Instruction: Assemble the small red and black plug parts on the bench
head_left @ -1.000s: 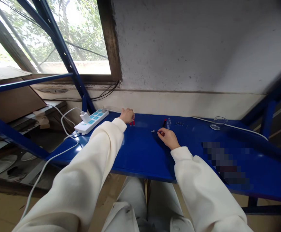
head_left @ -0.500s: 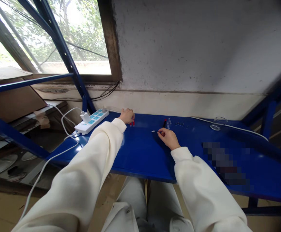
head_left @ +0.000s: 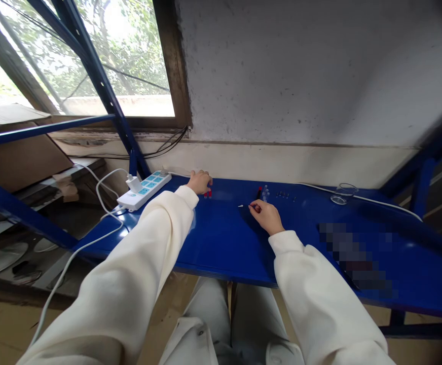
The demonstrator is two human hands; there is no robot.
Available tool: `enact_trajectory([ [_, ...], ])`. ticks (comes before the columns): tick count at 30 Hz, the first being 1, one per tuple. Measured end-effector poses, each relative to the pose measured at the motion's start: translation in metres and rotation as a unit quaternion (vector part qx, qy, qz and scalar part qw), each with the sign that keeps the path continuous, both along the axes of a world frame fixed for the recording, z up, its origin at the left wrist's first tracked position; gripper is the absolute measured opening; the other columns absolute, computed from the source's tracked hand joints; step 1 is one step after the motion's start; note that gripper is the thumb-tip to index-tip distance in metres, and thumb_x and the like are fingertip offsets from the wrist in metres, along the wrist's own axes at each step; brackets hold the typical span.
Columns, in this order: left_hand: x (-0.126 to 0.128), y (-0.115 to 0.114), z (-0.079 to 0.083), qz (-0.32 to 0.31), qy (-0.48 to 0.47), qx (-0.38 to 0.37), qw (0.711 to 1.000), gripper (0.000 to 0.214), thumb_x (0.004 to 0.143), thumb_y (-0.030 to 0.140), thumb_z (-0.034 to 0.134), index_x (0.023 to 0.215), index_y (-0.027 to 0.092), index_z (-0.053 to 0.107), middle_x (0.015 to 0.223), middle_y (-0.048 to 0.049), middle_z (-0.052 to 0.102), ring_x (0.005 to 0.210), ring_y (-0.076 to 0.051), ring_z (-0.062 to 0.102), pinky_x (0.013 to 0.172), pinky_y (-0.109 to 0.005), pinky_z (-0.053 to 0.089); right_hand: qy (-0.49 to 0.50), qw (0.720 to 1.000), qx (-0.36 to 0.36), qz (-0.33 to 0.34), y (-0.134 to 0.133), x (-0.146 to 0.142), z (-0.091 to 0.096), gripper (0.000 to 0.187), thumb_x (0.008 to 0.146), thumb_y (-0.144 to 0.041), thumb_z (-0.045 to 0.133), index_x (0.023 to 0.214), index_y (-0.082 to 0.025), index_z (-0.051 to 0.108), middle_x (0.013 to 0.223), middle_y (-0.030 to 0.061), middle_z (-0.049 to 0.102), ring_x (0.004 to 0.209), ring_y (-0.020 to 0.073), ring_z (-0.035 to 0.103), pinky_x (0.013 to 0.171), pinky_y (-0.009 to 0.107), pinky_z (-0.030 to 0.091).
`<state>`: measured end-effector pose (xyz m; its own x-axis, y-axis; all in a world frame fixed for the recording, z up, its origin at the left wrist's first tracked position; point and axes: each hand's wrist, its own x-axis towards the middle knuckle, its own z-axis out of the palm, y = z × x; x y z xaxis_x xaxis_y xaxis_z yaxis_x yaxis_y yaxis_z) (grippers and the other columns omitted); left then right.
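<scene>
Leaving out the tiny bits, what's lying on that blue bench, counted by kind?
White power strip with blue sockets: 1
White plug-in charger: 1
Clear glass dish: 1
Thin white-tipped stick: 1
Total: 4

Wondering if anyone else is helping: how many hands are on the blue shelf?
2. The left hand rests on small red pieces near the power strip; the right hand, farther right, pinches a thin stick.

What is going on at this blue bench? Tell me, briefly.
A person in white sleeves sits at the blue bench. The left hand is curled over small red pieces, close to the white power strip. The right hand pinches a thin white-tipped stick low over the bench. Small clear vials stand just beyond it, and a glass dish sits farther right.
</scene>
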<state>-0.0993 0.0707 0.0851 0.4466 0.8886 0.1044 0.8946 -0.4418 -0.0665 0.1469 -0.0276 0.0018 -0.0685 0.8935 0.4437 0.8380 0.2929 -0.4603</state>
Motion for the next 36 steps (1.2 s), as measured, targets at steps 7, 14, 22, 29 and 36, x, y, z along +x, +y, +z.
enact_trajectory([
  [7,0.034,-0.032,0.008,-0.105,-0.089,0.091,0.986,0.03,0.084,0.027,0.039,0.107,0.017,0.054,0.107,-0.0099,0.056,0.101,-0.023,0.046,0.086,-0.039,0.027,-0.005,0.988,-0.034,-0.15,-0.004,0.008,0.008,0.031,0.078,-0.04,0.041,0.063,-0.019,0.058,0.059,0.0048,0.058,0.054,0.0148,0.052,0.047,0.024,0.027],
  [14,0.086,-0.063,-0.03,-0.193,-0.087,0.035,0.977,0.045,0.086,0.027,0.031,0.131,0.023,0.031,0.124,-0.0091,0.045,0.108,-0.022,0.042,0.085,-0.036,0.031,-0.013,0.966,-0.096,-0.239,0.001,0.021,0.004,0.021,0.074,-0.031,0.048,0.075,-0.017,0.062,0.069,0.0089,0.063,0.064,0.0187,0.059,0.052,0.025,0.033],
  [22,0.116,-0.05,-0.062,-0.141,-0.101,-0.013,0.985,0.054,0.086,0.03,0.03,0.137,0.029,0.013,0.132,-0.0096,0.036,0.112,-0.027,0.037,0.085,-0.044,0.033,-0.03,0.965,-0.122,-0.232,0.003,0.02,0.002,0.029,0.076,-0.03,0.047,0.096,-0.014,0.061,0.087,0.0134,0.064,0.083,0.0241,0.06,0.066,0.032,0.04],
  [29,0.133,-0.05,-0.069,-0.123,-0.093,0.04,0.987,0.045,0.085,0.023,0.034,0.129,0.025,0.034,0.13,-0.0108,0.039,0.113,-0.027,0.037,0.087,-0.046,0.03,-0.056,0.965,-0.092,-0.237,0.005,0.02,-0.004,0.03,0.075,-0.03,0.048,0.095,-0.014,0.064,0.099,0.0152,0.061,0.091,0.0257,0.056,0.07,0.034,0.04],
  [36,0.139,-0.049,-0.065,-0.097,-0.145,0.087,0.981,0.024,0.083,0.018,0.041,0.102,0.019,0.054,0.104,-0.0084,0.056,0.097,-0.022,0.047,0.08,-0.037,0.032,-0.052,0.966,-0.083,-0.241,0.013,0.021,-0.01,0.03,0.075,-0.032,0.048,0.095,-0.014,0.064,0.098,0.0154,0.06,0.093,0.027,0.054,0.072,0.036,0.038],
])
